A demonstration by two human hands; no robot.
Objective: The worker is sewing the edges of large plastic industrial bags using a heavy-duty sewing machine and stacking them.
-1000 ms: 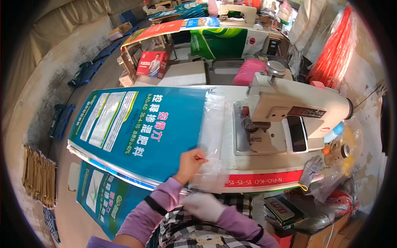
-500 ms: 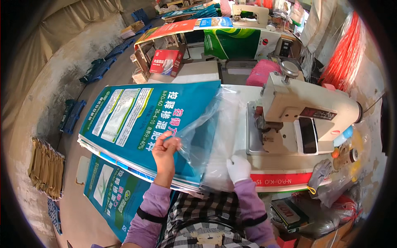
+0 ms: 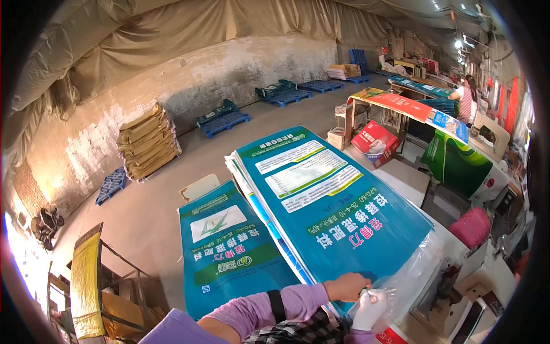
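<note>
A stack of teal printed woven bags lies flat in front of me. Clear plastic liner film sticks out past the top bag's right-hand end. My bare left hand is at the near edge of that bag, its fingers curled together on the film. Right beside it, my white-gloved right hand pinches the same clear film. The two hands nearly touch. A sewing machine stands just right of the film, partly cut by the dark rim of the view.
Another pile of teal bags lies lower on the left. Tan folded sacks and blue pallets line the wall. A red box, pink twine and a table with a red cover are beyond the stack. Another person is far right.
My view has swung left, bringing in the wall and floor. My left hand has moved from above the bag's middle to the near edge, next to my right hand.
</note>
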